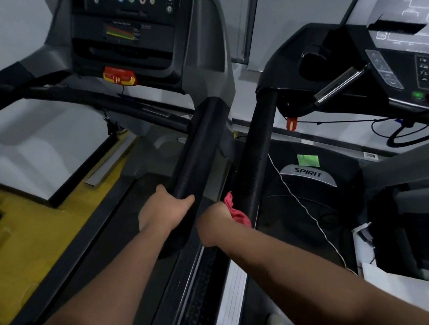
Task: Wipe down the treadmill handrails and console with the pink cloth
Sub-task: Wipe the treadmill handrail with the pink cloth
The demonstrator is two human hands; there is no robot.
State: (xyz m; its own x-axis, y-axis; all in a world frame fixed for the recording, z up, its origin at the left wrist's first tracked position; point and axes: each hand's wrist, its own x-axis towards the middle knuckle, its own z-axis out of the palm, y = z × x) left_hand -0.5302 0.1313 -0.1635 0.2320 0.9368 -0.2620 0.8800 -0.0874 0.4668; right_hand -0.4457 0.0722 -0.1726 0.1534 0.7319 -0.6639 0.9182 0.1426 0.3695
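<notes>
Head view. The left hand point(164, 210) was wrapped over the near end of the left treadmill's handrail point(199, 150), fingers curled round the black padding. The right hand point(212, 224) was closed in a fist on the pink cloth point(235, 209), which was bunched up and pressed against the near end of the right treadmill's handrail point(257, 152). The fingers themselves were hidden, and only a crumpled fold of cloth showed between hand and rail. The two rails ran side by side, close but apart. The left console point(127, 26) stood at the far end of the left rail, with the right console point(404, 10) over at the far right.

Handling, as judged: the cloth looked light, soft and limp, so it would not hold a shape. Best taken as a wad in the palm, or wrapped part-way round the rail so it rides the curve. The rail padding looked matte and grippy; expect drag, and the cloth may roll or slip out of a loose hold. The rails looked rigid and fixed, fit to brace on.
</notes>
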